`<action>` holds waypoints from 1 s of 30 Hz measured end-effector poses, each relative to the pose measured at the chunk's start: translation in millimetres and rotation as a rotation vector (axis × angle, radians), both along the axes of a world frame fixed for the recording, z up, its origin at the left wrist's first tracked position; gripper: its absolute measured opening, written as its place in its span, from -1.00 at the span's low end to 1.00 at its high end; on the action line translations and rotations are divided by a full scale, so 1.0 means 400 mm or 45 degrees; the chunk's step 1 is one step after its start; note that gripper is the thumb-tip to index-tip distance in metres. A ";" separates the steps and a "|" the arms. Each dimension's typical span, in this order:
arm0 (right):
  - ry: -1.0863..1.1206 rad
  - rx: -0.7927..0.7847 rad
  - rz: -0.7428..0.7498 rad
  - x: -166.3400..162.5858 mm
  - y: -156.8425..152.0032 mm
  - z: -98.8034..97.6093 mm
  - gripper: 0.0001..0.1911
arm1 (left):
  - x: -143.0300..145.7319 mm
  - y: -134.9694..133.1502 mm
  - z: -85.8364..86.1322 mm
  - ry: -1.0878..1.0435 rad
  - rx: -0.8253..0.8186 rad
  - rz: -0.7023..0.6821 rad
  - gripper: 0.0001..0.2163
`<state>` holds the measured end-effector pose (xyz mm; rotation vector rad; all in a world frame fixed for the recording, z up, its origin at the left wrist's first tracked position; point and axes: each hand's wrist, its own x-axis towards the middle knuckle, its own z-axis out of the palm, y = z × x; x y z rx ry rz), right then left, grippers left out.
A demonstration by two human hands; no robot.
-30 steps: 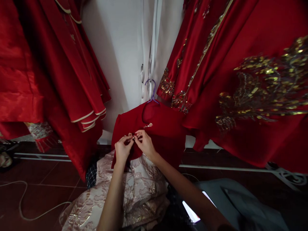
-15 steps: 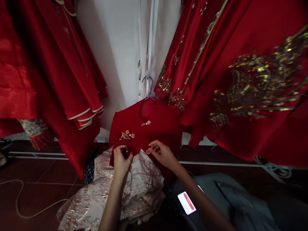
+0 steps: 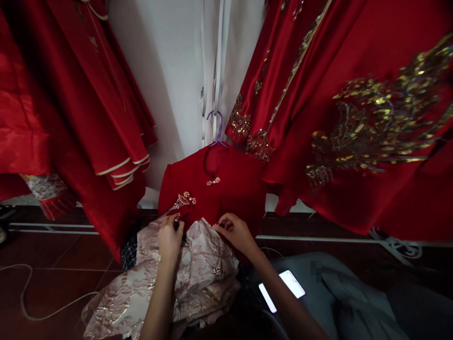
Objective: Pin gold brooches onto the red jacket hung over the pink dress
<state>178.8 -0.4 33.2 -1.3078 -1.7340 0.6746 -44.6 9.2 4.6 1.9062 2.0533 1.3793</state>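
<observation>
A sleeveless red top (image 3: 233, 174) hangs by a purple hanger (image 3: 220, 134). Two beaded ornaments show on its front, one below the neckline (image 3: 213, 181) and a fan-shaped one (image 3: 184, 200) at the left. My left hand (image 3: 170, 240) is closed on the top's lower left front, beside some small beads. At the lower middle, my right hand (image 3: 238, 233) pinches a small beaded ornament at the top's edge, mostly covered by the fingertips. Pale pink brocade fabric (image 3: 208, 269) with a shiny raised pattern lies bunched under and between both hands.
Red garments (image 3: 116, 118) hang at the left, and sequinned red garments (image 3: 382, 132) at the right. A white pole (image 3: 219, 56) stands behind the hanger. A lit phone (image 3: 292, 284) rests at the lower right by grey fabric (image 3: 318, 269). A cable (image 3: 26, 302) crosses the tiled floor.
My left hand has shifted slightly left and its fingers have drawn closer together. My right hand stays at the top's edge. More of the lit phone shows beside my right forearm.
</observation>
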 end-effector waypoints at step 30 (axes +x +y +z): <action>0.845 0.082 -0.261 -0.212 0.049 -0.175 -0.76 | 0.114 0.016 -0.098 -0.272 0.126 -0.344 -0.79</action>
